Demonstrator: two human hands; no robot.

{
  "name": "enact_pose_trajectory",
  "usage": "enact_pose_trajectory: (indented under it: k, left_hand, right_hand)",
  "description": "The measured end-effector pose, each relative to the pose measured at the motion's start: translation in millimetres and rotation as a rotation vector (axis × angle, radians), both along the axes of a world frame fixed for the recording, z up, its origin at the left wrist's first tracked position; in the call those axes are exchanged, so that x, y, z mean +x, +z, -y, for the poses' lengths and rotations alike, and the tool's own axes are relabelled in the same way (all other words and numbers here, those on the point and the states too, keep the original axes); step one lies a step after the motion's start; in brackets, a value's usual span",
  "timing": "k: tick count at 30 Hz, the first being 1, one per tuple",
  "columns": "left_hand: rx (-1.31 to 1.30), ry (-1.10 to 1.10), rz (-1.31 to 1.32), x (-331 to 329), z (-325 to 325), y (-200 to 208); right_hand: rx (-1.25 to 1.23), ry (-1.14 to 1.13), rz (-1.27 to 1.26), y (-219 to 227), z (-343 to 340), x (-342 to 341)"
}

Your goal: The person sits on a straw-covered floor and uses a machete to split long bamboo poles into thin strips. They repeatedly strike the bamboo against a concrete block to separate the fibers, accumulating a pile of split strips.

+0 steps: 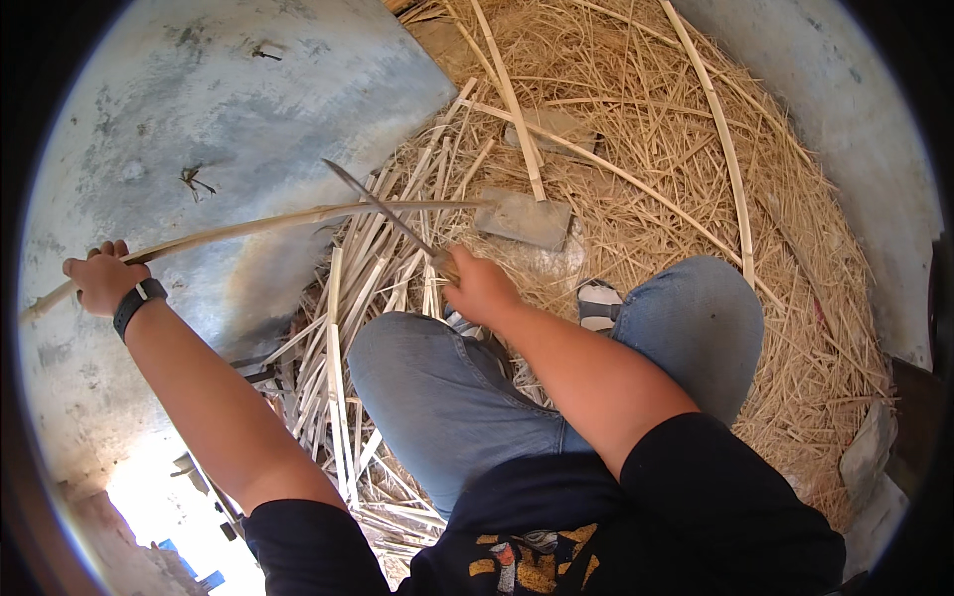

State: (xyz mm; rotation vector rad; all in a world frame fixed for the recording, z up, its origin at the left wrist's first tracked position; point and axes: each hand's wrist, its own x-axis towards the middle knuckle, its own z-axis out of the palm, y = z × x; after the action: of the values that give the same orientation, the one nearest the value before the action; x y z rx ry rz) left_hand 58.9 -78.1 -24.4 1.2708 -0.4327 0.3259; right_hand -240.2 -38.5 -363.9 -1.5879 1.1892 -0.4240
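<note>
My left hand point(102, 282), with a dark band on its wrist, is closed round a long split bamboo strip point(248, 224) near its left end. The strip runs to the right, and its far end reaches a flat stone block point(524, 219). In my right hand point(483, 288) is the handle of a long-bladed knife point(396, 221), gripped in a fist. Its narrow dark blade points up and left and crosses the strip; whether the edge touches it I cannot tell. The handle is mostly hidden by my fingers.
Pale bamboo strips point(338, 368) lie heaped left of my bent knees. Straw-like shavings point(646, 149) cover the floor ahead and right, with a long strip point(720, 129) across them. Walls point(229, 109) stand at left and right. A second flat slab point(556, 129) lies farther off.
</note>
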Motion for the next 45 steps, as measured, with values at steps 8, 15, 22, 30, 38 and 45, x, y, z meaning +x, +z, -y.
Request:
enact_pose_trajectory:
  k: [8,15,22,30,38,45]
  left_hand:
    - [-0.06,-0.017,-0.037,6,-13,-7]
    - [-0.077,-0.153,-0.004,5,-13,-7]
    - [-0.127,-0.455,0.027,12,-22,-3]
    - [-0.171,-1.028,0.004,10,-21,11]
    - [-0.207,-0.926,0.0,-2,-28,6]
    - [-0.2,-0.885,0.018,-44,-2,16]
  right_hand:
    - [0.234,-0.25,-0.003,-53,-3,-4]
    - [0.101,0.102,0.174,19,18,11]
    - [0.21,0.181,0.211,75,25,12]
    - [-0.044,0.19,0.214,78,18,16]
    - [-0.162,0.246,0.265,129,5,16]
    - [-0.146,0.08,0.169,86,11,14]
